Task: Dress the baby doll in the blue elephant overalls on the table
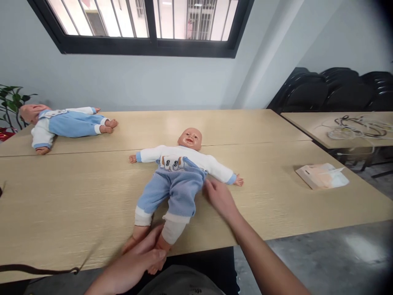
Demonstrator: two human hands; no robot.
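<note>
A baby doll (178,172) in a white top and blue knitted trousers lies on its back on the wooden table (76,196), head away from me, arms spread. My left hand (144,256) is wrapped round the doll's feet at the table's near edge. My right hand (217,196) rests flat on the table, fingers stretched, its fingertips touching the doll's hip beside the blue trousers.
A second doll (66,123) in blue and white lies at the table's far left, near a potted plant (10,102). A flat packet (322,175) lies at the right. Cables (359,127) sit on a side table, black chairs (331,90) behind. A dark strap (39,269) crosses the near edge.
</note>
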